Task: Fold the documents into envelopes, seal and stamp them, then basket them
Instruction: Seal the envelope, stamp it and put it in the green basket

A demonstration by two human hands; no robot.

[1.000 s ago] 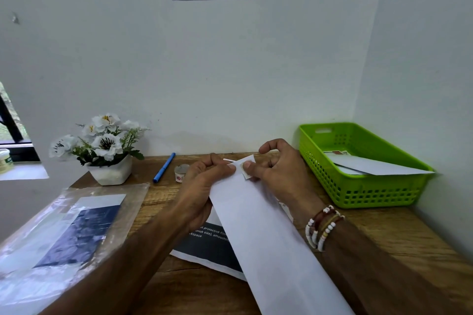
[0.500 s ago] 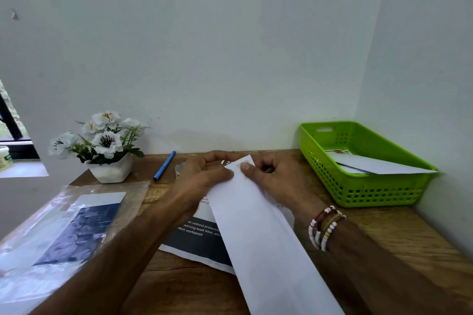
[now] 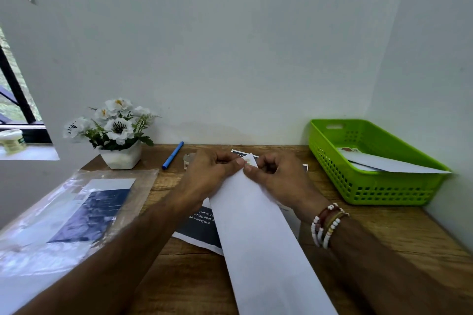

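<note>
Reaching forward with both forearms low over the table (image 3: pixel 389 217), the left grip (image 3: pixel 212 174) and right grip (image 3: pixel 277 176) meet thumb to thumb, fingers curled, each pinching the far end of the envelope (image 3: pixel 256 233). That envelope is long, white and plain, running from the grips back toward the person over a dark printed sheet (image 3: pixel 201 229). Well to the right of the right grip sits the green basket (image 3: pixel 358 186), with other envelopes (image 3: pixel 394 165) inside.

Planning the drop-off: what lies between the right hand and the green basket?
In the head view, only a corner of the printed sheet beside the right hand; then bare desk up to the green basket.
</note>
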